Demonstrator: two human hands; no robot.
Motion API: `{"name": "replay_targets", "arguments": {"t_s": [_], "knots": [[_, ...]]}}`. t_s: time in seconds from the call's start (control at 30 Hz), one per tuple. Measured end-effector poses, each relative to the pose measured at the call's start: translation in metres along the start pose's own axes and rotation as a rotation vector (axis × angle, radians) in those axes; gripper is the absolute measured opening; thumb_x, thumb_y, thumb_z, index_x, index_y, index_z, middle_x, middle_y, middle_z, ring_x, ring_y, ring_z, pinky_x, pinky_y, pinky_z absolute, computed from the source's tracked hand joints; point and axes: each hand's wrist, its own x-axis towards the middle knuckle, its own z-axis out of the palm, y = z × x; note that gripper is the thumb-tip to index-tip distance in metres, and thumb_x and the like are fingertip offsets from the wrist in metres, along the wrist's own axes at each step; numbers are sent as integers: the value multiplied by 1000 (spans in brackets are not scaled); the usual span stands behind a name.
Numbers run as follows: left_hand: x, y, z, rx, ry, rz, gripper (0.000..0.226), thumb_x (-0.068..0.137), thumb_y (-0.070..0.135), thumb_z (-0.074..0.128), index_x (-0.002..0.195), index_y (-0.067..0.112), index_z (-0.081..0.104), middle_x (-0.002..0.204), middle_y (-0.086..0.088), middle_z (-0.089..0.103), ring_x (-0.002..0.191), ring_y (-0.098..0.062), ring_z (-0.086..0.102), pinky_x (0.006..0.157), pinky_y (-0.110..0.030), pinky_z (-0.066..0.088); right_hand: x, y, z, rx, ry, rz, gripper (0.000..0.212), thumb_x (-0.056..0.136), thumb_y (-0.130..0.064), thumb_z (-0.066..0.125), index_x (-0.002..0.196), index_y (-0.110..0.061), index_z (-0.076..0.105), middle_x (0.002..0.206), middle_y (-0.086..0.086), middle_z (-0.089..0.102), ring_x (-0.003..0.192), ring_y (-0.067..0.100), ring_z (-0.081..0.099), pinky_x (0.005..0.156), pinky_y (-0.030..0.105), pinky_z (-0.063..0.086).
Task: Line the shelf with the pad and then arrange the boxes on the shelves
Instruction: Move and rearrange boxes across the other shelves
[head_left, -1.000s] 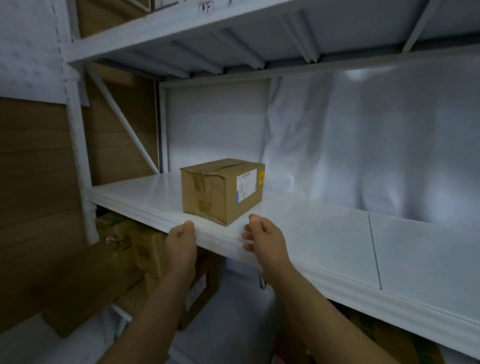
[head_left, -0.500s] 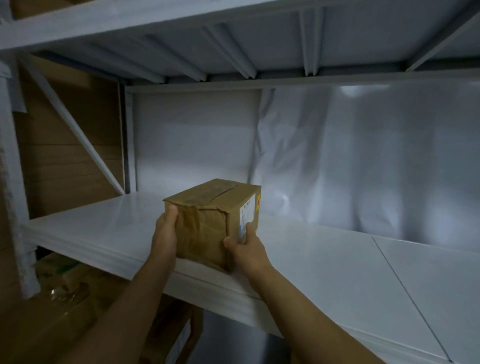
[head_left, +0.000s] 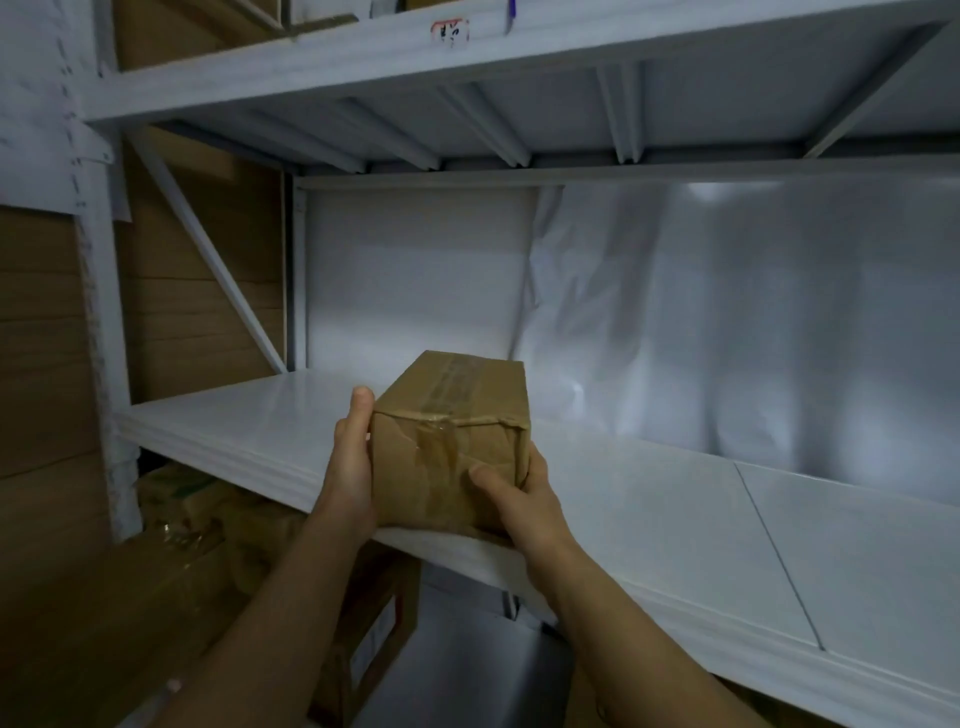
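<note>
Reaching up from the bottom of the frame, two bare forearms meet at the centre, where both hands grasp one box (head_left: 451, 441). The left hand (head_left: 350, 470) clasps the box's left side, palm against the cardboard and one digit reaching up to the top edge. The right hand (head_left: 527, 501) holds the lower right corner, its thumb laid across the near face and its fingers curled round the right side, out of sight. The box is brown cardboard with crumpled tape running down its near face and along its top. Its narrow end faces the camera, and its base sits at the front edge of the white pad (head_left: 649, 525); I cannot tell whether it rests there or is held just above.

The pad covers the shelf from centre left to the right edge of the frame, with a thin seam (head_left: 774, 551) crossing it at the lower right. In the lower left, under the shelf, more boxes (head_left: 208, 525) lie in shadow.

Behind the box, a creased white sheet (head_left: 727, 322) hangs across the back. On the left, a slanted brace (head_left: 208, 260) rises beside a white post (head_left: 101, 322). Across the top runs the upper shelf (head_left: 571, 111), with a small label (head_left: 449, 32) on its front rail.
</note>
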Motion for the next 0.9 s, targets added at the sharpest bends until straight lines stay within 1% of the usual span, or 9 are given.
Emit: {"name": "replay_targets", "arguments": {"t_s": [0.1, 0.2, 0.27, 0.37, 0.5, 0.57, 0.67, 0.8, 0.9], "knots": [[-34, -2, 1, -41, -2, -7, 56, 86, 66, 42, 120, 23, 52, 104, -8, 64, 94, -29, 63, 86, -51, 51, -34, -4, -11, 79, -17, -1, 66, 83, -38, 67, 138, -30, 32, 114, -9, 47, 101, 13, 50, 87, 28, 45], [-71, -2, -4, -81, 19, -32, 66, 74, 71, 57, 121, 24, 58, 110, -10, 67, 100, -32, 65, 89, -57, 50, -73, -7, -18, 149, -45, -9, 58, 85, -45, 62, 134, -32, 35, 103, -19, 47, 91, 3, 50, 75, 20, 43], [-96, -9, -9, -114, -65, -84, 69, 65, 70, 64, 118, 26, 66, 116, -12, 69, 105, -35, 65, 94, -59, 47, -101, -8, -22, 178, -62, -1, 47, 88, -50, 54, 128, -34, 37, 102, -19, 47, 91, 0, 49, 73, 19, 42], [-134, -23, -16, -169, -83, -91, 52, 78, 58, 60, 116, 23, 68, 111, -11, 71, 104, -32, 65, 91, -49, 50, -133, -2, -29, 217, -24, 29, 38, 88, -63, 42, 118, -38, 41, 120, -7, 52, 105, 10, 52, 92, 31, 46], [-186, -39, -25, -221, -54, -69, 38, 88, 42, 52, 114, 19, 65, 102, -10, 73, 96, -30, 66, 72, -38, 53, -177, 10, -33, 277, 44, 159, 68, 71, -83, 35, 126, -44, 41, 132, -3, 49, 118, 20, 49, 101, 40, 41], [-210, -47, -28, -221, -66, -59, 30, 90, 34, 46, 104, 16, 65, 85, -8, 75, 87, -27, 65, 69, -35, 50, -198, 16, -37, 284, 65, 215, 63, 58, -86, 40, 108, -48, 46, 131, -1, 50, 116, 21, 50, 101, 44, 43], [-236, -63, -39, -224, -45, -40, 26, 91, 24, 41, 99, 12, 63, 81, -8, 74, 91, -29, 62, 76, -40, 49, -222, 33, -42, 346, 56, 233, 43, 66, -78, 55, 96, -48, 45, 124, 0, 52, 113, 21, 52, 102, 50, 42], [-250, -99, -71, -218, 63, -45, 27, 85, 22, 46, 106, 14, 61, 128, -15, 57, 120, -38, 51, 104, -54, 38, -245, 65, -45, 352, -14, 277, 102, 50, -73, 70, 138, -39, 31, 134, 0, 48, 120, 24, 50, 106, 48, 40], [-254, -129, -89, -247, 55, -100, 44, 86, 20, 40, 128, 14, 54, 134, -12, 53, 119, -38, 50, 90, -49, 45, -260, 79, -46, 293, -38, 289, 126, 33, -76, 75, 143, -38, 26, 140, 1, 41, 124, 25, 46, 105, 46, 42]]}}
